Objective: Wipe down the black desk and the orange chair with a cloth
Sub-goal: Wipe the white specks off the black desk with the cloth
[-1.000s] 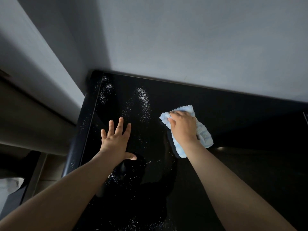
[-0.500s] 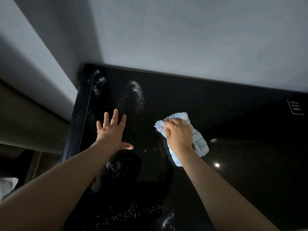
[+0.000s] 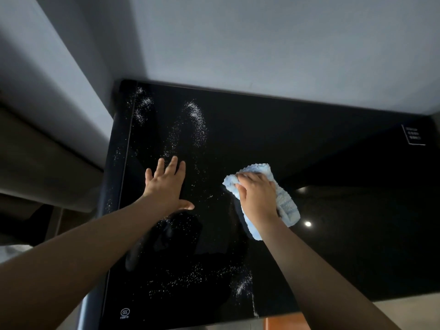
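Note:
A glossy black desk (image 3: 333,186) fills the middle of the view, speckled with white dust (image 3: 195,115) at its back left and near its front edge. My left hand (image 3: 166,186) lies flat on the top, fingers spread. My right hand (image 3: 256,196) presses a light blue cloth (image 3: 285,206) onto the desk's middle, fingers curled over the cloth's far edge. A strip of the orange chair (image 3: 285,323) shows under the front edge.
A grey wall (image 3: 262,44) runs right behind the desk. Left of the desk stands a grey ledge (image 3: 47,91) with a beige surface (image 3: 35,163) below it. A white label (image 3: 413,135) sits at the desk's far right, a small logo (image 3: 125,312) at front left.
My right hand has drawn the cloth toward me and a little right across the desk. The view has pulled back, bringing the front edge and more dust into sight. My left hand stays flat.

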The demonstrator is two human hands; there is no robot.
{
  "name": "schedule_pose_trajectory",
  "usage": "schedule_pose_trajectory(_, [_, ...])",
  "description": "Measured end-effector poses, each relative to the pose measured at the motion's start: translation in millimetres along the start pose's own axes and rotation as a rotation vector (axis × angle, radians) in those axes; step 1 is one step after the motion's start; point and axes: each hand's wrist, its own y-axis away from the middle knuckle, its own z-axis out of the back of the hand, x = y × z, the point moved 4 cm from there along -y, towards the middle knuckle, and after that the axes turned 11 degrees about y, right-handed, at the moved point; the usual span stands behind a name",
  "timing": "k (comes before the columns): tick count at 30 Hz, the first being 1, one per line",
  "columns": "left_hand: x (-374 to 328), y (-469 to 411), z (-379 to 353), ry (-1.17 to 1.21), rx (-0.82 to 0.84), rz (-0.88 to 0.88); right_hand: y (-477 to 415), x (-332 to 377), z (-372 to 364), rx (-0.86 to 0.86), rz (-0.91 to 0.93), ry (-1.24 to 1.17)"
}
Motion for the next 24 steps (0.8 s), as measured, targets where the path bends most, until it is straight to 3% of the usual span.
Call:
schedule_pose_trajectory(11, [1, 62, -56, -0.064, 0.097, -0.074, 53, 4, -6, 0.042, -0.048, 0.004])
schedule_pose_trajectory(24, [14, 62, -68, -0.101, 0.094, -0.107, 113, 9, -14, 0.033, -0.109, -0.028])
